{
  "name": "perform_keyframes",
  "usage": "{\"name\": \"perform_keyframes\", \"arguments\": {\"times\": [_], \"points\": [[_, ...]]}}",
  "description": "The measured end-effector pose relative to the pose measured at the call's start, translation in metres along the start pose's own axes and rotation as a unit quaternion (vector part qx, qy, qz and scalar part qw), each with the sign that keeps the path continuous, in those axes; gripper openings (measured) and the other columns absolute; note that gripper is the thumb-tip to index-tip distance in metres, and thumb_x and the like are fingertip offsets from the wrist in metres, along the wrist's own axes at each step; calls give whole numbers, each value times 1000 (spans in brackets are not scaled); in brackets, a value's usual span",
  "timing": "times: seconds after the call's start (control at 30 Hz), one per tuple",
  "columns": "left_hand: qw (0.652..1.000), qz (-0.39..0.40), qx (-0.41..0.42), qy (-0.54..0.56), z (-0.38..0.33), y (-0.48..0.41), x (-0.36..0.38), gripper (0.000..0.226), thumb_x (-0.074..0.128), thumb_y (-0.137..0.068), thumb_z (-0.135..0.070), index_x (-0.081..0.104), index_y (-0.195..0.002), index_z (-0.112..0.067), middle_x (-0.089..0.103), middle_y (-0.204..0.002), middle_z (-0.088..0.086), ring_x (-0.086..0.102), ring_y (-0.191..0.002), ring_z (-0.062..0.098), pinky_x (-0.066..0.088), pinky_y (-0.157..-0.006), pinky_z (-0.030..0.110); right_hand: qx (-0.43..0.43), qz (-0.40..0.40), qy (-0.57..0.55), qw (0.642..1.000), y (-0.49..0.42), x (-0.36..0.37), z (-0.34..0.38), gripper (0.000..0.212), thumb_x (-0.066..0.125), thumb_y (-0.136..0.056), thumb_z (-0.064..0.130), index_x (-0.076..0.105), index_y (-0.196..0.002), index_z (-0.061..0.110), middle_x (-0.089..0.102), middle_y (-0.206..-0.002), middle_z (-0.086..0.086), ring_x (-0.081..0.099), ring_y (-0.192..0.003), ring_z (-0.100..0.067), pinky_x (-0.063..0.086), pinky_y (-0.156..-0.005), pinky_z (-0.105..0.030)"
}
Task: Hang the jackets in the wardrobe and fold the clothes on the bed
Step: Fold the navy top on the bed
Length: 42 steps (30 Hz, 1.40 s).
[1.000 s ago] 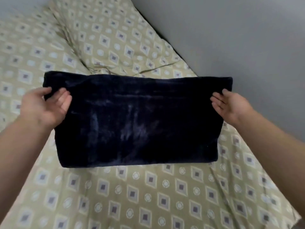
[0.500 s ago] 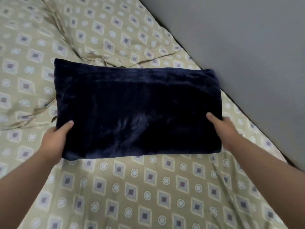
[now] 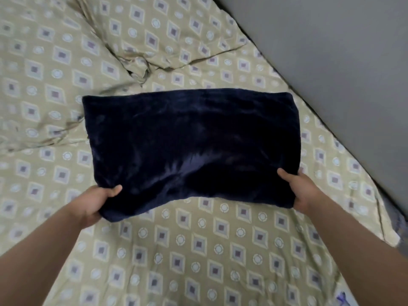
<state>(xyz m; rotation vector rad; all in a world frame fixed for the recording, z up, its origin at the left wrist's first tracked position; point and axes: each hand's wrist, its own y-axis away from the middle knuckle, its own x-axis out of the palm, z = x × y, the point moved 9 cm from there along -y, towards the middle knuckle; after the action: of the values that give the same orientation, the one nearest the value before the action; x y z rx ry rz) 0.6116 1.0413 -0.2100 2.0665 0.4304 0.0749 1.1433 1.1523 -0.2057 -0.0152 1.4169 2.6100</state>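
Observation:
A dark navy velvet garment [image 3: 189, 146], folded into a wide rectangle, lies on the bed [image 3: 198, 250]. My left hand [image 3: 95, 200] grips its near left corner, thumb on top and fingers tucked under the cloth. My right hand [image 3: 302, 186] holds the near right corner the same way, thumb on top. The near edge is lifted slightly off the sheet between my hands; the far edge rests flat.
The bed carries an olive sheet printed with squares and circles. A pillow [image 3: 159, 32] in matching fabric lies at the far end. A grey wall [image 3: 331, 51] runs along the bed's right side. The sheet is rumpled at the left.
The folded garment went from being held up by its top corners to lying on the bed. My hands slid to its near corners and now lift that edge.

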Motion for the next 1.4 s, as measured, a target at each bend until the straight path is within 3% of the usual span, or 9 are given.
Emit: {"name": "perform_keyframes", "arguments": {"times": [0.4, 0.5, 0.6, 0.7, 0.83, 1.03, 1.17, 1.27, 1.4], "points": [[980, -35, -182, -69, 163, 114, -46, 35, 62, -95, -8, 56, -129, -4, 72, -112, 19, 68, -101, 39, 52, -92, 52, 129, 80, 102, 983, 97, -70, -144, 65, 81, -66, 23, 61, -127, 12, 76, -105, -8, 74, -94, -29, 58, -74, -36], [973, -144, -79, -161, 123, 114, -38, 59, 71, -81, -16, 49, -135, -5, 62, -123, 22, 59, -108, 42, 47, -99, 58, 81, 75, 78, 991, 81, -61, -116, 72, 86, -63, 31, 60, -129, 16, 75, -110, -4, 73, -98, -25, 57, -81, -36], [879, -328, 154, -310, 47, 137, -20, 80, 56, -65, -33, 44, -138, -2, 50, -132, 27, 44, -124, 45, 37, -106, 56, 51, 88, 21, 995, 63, -46, -83, 76, 88, -66, 42, 59, -133, 21, 71, -122, -6, 69, -109, -31, 52, -95, -47], [785, -163, 419, -425, 7, 155, 96, 64, 51, -75, -32, 56, -132, -4, 56, -135, 17, 49, -127, 35, 30, -113, 36, 65, 70, 9, 995, 52, -38, -67, 66, 83, -70, 37, 62, -129, 16, 72, -118, -12, 70, -105, -35, 55, -89, -48], [864, 125, 348, -342, 38, 140, 219, 67, 54, -92, -32, 30, -154, -26, 22, -157, -17, 12, -149, 2, 5, -116, 12, 112, 89, 15, 990, 59, -34, -58, 57, 74, -72, 31, 65, -124, 8, 72, -114, -16, 73, -96, -32, 56, -80, -42], [965, 154, 158, -143, 53, 105, 262, 63, 47, -103, -39, 17, -157, -28, 5, -164, -18, -4, -142, -9, 1, -123, 34, 51, 130, 28, 990, 101, -13, -11, 56, 73, -67, 28, 65, -121, 13, 76, -101, -12, 75, -83, -28, 59, -58, -33], [981, 136, 116, -71, 31, 119, 250, 58, 50, -100, -43, 33, -154, -26, 27, -160, -10, 21, -147, 7, 19, -123, 38, -13, 183, 50, 982, 146, 46, 11, 52, 71, -76, 17, 60, -127, 22, 75, -110, -4, 73, -98, -23, 59, -74, -33], [990, 79, 103, 52, 6, 150, 216, 27, 57, -86, -46, 71, -108, -38, 72, -112, -7, 65, -110, 18, 52, -93, 35, -56, 208, 91, 972, 180, 104, 20, 49, 70, -83, 11, 55, -125, 30, 73, -113, 3, 72, -101, -17, 57, -83, -33], [979, 55, 113, 158, -13, 179, 168, 36, 61, -82, -44, 69, -100, -14, 71, -101, 9, 69, -90, 21, 57, -80, 39, -147, 187, 167, 957, 213, 174, 18, 47, 72, -71, 19, 57, -114, 33, 73, -100, 7, 72, -93, -11, 58, -79, -32]]}}
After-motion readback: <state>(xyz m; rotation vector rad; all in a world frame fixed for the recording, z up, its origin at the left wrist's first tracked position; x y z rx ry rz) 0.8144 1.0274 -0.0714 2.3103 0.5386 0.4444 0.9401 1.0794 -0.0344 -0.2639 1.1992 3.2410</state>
